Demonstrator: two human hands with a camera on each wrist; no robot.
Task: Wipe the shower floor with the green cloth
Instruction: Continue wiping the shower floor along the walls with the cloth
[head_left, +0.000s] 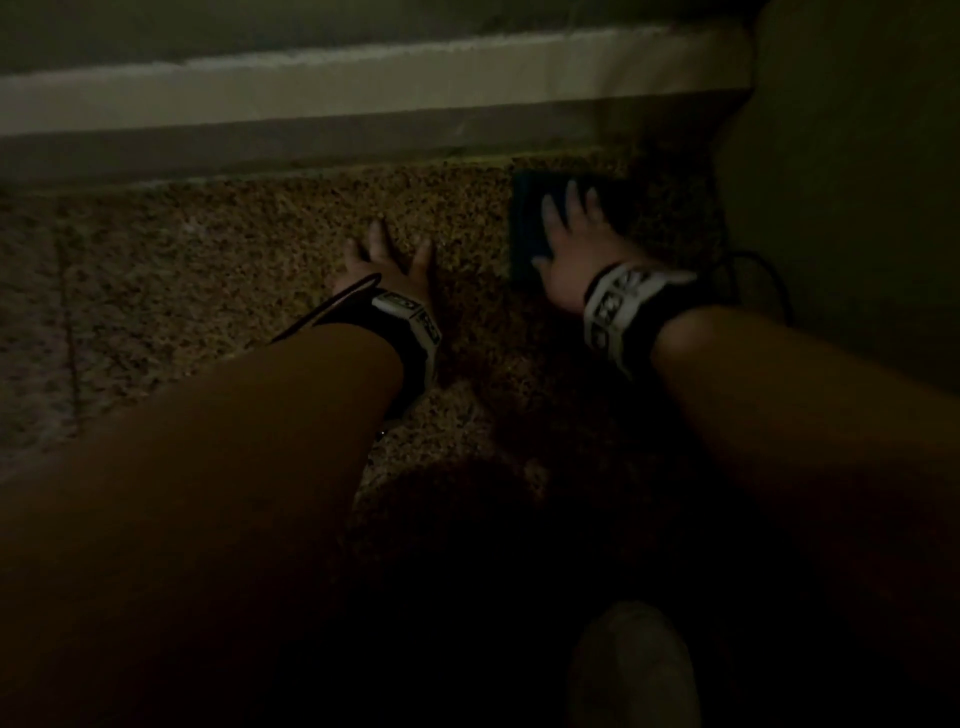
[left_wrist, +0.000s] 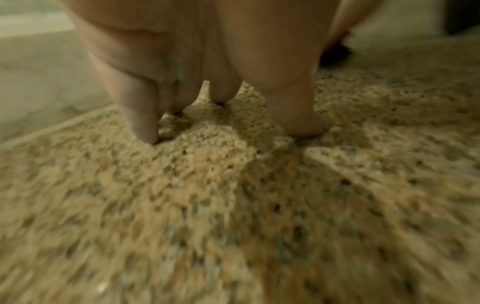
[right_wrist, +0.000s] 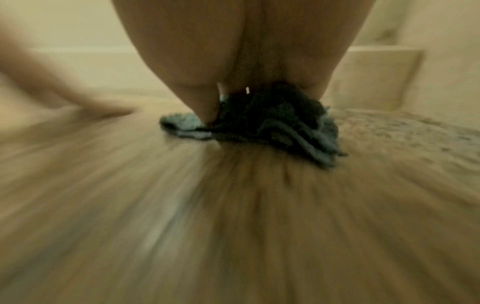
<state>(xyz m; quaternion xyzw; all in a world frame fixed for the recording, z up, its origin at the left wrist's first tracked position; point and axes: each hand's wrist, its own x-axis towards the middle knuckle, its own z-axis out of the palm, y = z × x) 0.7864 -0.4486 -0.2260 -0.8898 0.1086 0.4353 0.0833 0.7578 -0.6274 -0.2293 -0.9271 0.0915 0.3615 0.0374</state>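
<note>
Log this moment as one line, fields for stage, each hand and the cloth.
stage: wiping | right hand: pressing green cloth, fingers spread | left hand: braced on pebbled shower floor | cloth: near corner by wall

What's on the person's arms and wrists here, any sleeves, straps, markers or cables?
Both forearms are bare, with no sleeves in view. The left wrist carries a black strap with a white block printed with black square markers, and a thin dark loop juts from it. The right wrist has a matching black band with white marker panels. No gloves or rings are visible on either hand; the dim light hides finer detail.
</note>
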